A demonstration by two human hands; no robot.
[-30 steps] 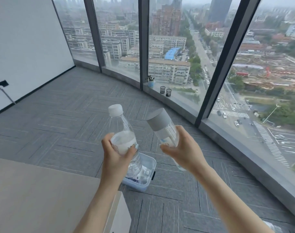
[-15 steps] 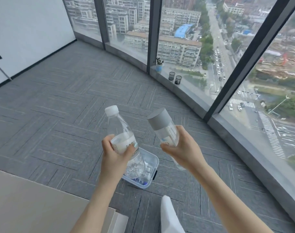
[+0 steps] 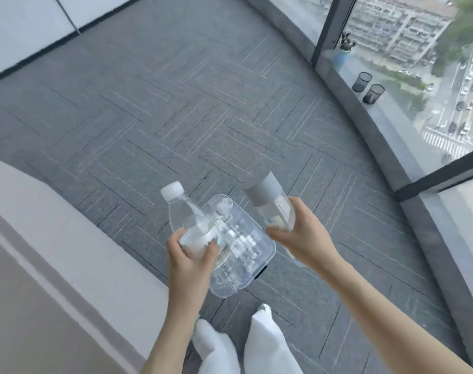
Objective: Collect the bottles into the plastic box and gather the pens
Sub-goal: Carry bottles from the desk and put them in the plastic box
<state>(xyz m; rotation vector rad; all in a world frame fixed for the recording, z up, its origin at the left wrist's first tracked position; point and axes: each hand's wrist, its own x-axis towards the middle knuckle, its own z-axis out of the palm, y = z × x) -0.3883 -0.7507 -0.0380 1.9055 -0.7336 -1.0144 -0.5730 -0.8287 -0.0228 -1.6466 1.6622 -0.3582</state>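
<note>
Over the last second our view had tipped down from the skyline to the floor, and the plastic box (image 3: 259, 240) had come to sit directly beneath the two bottles; our own white-clad legs (image 3: 262, 344) had entered the frame just on the near side of the box. Our left hand (image 3: 188, 261) kept its fingers wrapped round the labelled waist of the white-capped water bottle (image 3: 185, 211), held above the box's left half. Our right hand (image 3: 301, 234) still gripped the grey-capped bottle (image 3: 273, 203), its fingers curled round the lower body, just off the box's right edge. Both bottles stayed tilted, caps pointing away from us.

The box seemed to hold at least one bottle already, though clear plastic over clear plastic made that hard to read. We judged ourselves close enough to lower both bottles in. No pens showed near the box; the worktop (image 3: 27, 279) lay well to the box's left, and two dark cups (image 3: 367, 87) stood far beyond it on the window ledge.
</note>
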